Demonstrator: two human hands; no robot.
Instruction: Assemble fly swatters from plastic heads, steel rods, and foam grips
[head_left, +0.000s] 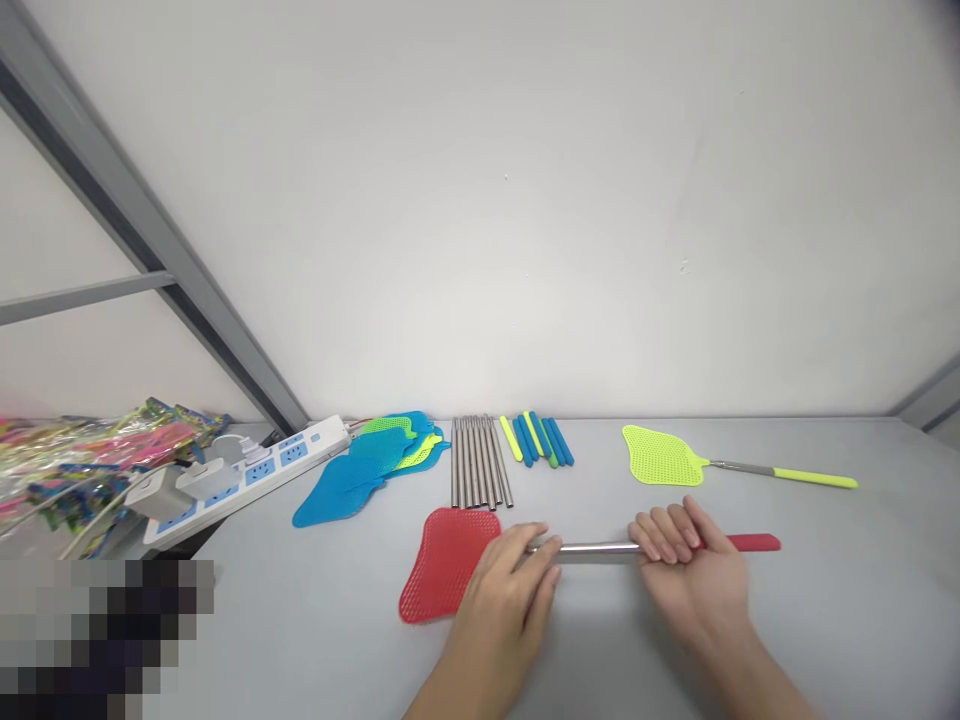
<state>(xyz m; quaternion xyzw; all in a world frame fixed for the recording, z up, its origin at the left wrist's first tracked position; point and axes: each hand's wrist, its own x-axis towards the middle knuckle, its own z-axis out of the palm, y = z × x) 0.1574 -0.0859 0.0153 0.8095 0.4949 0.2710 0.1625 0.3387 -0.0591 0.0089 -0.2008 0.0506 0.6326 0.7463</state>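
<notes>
A red fly swatter with a perforated head, metal rod and red handle lies sideways between my hands, just above or on the table. My left hand closes on it where the head meets the rod, hiding that joint and part of the head. My right hand wraps around the near end of the red handle and the rod, palm turned up. The handle's tip sticks out to the right. Behind it lies a yellow-green fly swatter with its rod and handle attached.
Metal rods stand in a row at the back middle, beside several blue and yellow-green handles. Blue and green swatter heads overlap to their left. A power strip with plugs and shiny plastic packages occupy the left side.
</notes>
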